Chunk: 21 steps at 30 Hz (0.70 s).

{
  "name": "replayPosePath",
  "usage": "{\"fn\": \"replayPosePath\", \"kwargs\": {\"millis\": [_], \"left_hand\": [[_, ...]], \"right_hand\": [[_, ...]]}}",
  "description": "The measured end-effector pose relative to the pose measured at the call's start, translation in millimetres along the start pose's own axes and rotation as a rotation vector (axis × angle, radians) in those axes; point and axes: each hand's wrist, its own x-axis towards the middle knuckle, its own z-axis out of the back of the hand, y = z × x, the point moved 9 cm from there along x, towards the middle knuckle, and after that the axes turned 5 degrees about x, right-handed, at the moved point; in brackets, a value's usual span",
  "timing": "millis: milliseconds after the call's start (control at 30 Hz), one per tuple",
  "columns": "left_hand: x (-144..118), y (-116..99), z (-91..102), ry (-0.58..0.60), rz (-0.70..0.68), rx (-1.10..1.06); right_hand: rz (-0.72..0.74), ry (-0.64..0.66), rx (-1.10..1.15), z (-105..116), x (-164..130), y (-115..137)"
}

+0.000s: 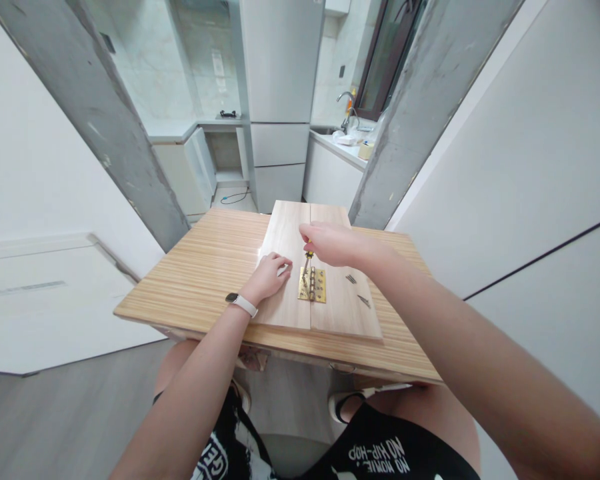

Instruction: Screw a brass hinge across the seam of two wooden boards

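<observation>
Gripping a screwdriver (307, 261) from above, the right hand (333, 243) holds its tip down on a brass hinge (313, 285) that straddles the seam between two pale wooden boards (285, 240) lying side by side on a striped wooden table (205, 267). The left hand (267, 275), a white band (241, 304) at its wrist, rests curled on the left board just beside the hinge; whether it holds anything cannot be told. Loose screws (351, 279) lie on the right board.
</observation>
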Motion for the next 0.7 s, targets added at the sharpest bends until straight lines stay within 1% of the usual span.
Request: {"fn": "replayPosePath", "kwargs": {"millis": [33, 100, 200, 300, 500, 600, 700], "left_hand": [[-0.2, 0.0, 0.0, 0.000, 0.001, 0.002], [-0.4, -0.9, 0.5, -0.001, -0.002, 0.003], [-0.4, -2.9, 1.8, -0.004, -0.004, -0.001], [-0.2, -3.7, 2.6, -0.006, 0.005, -0.003], [-0.9, -4.6, 1.5, 0.004, 0.003, 0.001], [-1.6, -4.0, 2.1, 0.001, 0.003, 0.000], [-2.0, -3.0, 2.5, -0.002, 0.004, -0.001]], "right_hand": [[-0.004, 0.000, 0.001, 0.1, -0.5, 0.0], [-0.062, -0.027, -0.022, 2.6, -2.0, -1.0], [-0.203, -0.121, -0.094, 12.1, -4.7, -1.4], [-0.256, -0.175, -0.130, 16.9, -2.9, 2.9], [-0.224, -0.111, -0.101, 7.3, 9.3, -2.0], [-0.173, -0.071, -0.101, 5.1, 11.0, -2.8], [-0.085, -0.020, -0.082, 4.6, 9.6, 2.1]]}}
